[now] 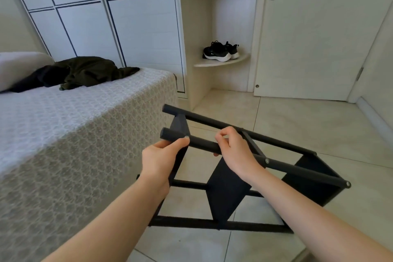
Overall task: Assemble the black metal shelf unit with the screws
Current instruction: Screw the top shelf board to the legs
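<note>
- Tiled floor (pixel 319 125) is spreading out to the right of the bed (pixel 85 125); the bed, under a patterned white cover, is filling the left of the view.
- White wardrobe (pixel 131 27) is standing behind the bed; a closed white door (pixel 308 38) is standing well to the bed's right.
- Black shelf (pixel 227 193) is lying on its side, tilted, just beside the bed's right edge and over the floor. Cannot tell whether its lowest bar is touching the tiles.
- Dark garment (pixel 85 72) is lying crumpled on the bed, at the far end.
- Black shoes (pixel 219 52) are sitting on a corner ledge (pixel 221 61) beyond the bed's far right corner.
- Left hand (pixel 161 159) is gripping the shelf's near top tube (pixel 202 142) at the end closest to the bed, thumb lying along the tube, fingers curled under it.
- Right hand (pixel 236 151) is grasping the same tube farther from the bed, fingers wrapped over the top, thumb tip showing beneath.
- Screw heads (pixel 267 161) are showing silver on that tube, on the side away from the bed.
</note>
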